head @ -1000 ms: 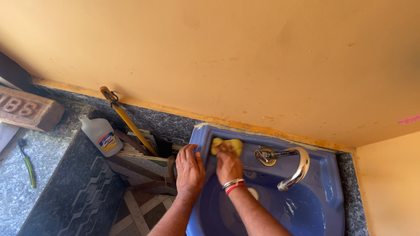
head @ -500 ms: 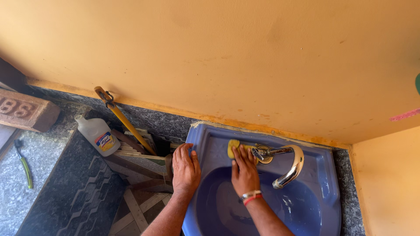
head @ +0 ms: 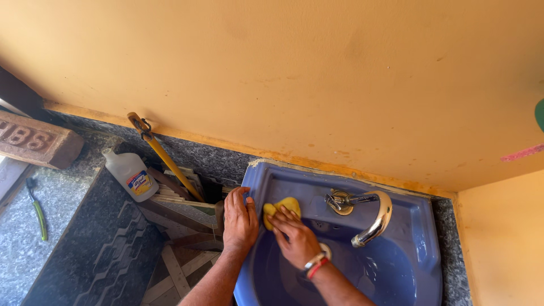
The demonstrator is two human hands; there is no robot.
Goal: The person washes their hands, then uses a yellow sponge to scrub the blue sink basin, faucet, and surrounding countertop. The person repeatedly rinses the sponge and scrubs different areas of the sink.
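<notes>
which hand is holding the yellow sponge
The right hand, the one with the bangles at its wrist, presses the yellow sponge onto the blue sink. The left hand lies flat on the sink's left rim, holding nothing.

- We see the blue sink [head: 408, 226] run off the bottom edge of the frame, so its front rim and most of the bowl are lost.
- The right hand [head: 294, 238] covers the lower part of the yellow sponge [head: 281, 207].
- Both forearms leave at the bottom edge.
- The brick [head: 37, 141] at upper left is cut by the left edge.
- A green shape [head: 540, 115] at the right edge is too cropped to tell.
</notes>
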